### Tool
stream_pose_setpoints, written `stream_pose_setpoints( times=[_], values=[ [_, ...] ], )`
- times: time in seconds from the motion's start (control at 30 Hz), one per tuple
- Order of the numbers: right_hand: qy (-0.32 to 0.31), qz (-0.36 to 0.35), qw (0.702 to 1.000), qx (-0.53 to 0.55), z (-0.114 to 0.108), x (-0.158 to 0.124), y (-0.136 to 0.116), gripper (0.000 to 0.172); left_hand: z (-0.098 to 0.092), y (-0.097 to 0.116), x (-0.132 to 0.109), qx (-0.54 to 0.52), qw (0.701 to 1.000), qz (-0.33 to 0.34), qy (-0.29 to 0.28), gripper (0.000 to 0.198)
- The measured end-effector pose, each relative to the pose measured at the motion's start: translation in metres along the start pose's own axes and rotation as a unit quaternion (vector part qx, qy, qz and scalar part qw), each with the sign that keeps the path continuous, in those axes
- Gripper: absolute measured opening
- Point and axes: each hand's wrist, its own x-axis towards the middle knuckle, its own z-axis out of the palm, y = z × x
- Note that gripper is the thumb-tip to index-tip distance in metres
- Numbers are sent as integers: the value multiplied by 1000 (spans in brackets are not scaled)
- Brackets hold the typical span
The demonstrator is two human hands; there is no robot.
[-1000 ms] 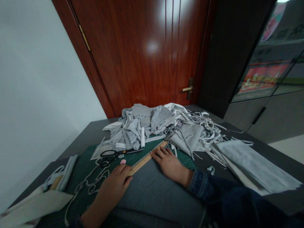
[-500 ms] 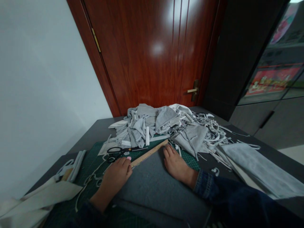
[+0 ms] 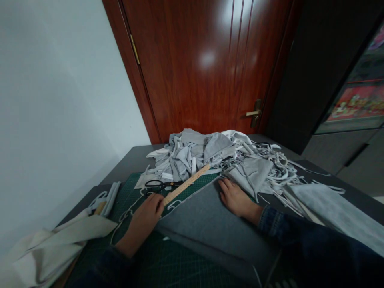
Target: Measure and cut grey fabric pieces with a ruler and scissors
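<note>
Resting R hand (image 3: pixel 237 202) flat on grey fabric (image 3: pixel 210 228), grip open; L hand (image 3: pixel 144 221) by wooden ruler (image 3: pixel 186 185), grip unclear; scissors (image 3: pixel 153 185) partly hidden.

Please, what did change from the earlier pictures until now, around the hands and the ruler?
The grey fabric sheet has shifted away from the wooden ruler, so the green cutting mat now shows between them. The right hand now lies flat on the sheet's far edge, and the left hand is beside the ruler's near end, with no clear grip. The scissors and the heap of grey scraps stayed as they were.
</note>
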Motion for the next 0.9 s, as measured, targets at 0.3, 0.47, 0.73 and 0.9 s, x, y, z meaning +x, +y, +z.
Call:
stream_pose_setpoints(
  times=[0.3, 0.47, 0.73, 0.9],
  values=[
    [-26, -26, 998, -59, -34, 12, -17, 45, -6, 8, -5, 37, 999, 5, 9, 26],
    [-94, -184, 973, 100, -45, 18, -90, 28, -4, 10, -5, 5, 1000, 3, 2, 26],
    [-152, -251, 903, 314, -25, 35, -118, 31, 6, -5, 0, -88, 996, -18, -27, 28],
    [-154, -219, 913, 309, -28, 19, -133, 29, -5, -8, 1, -114, 991, -50, -57, 29]
  ],
)
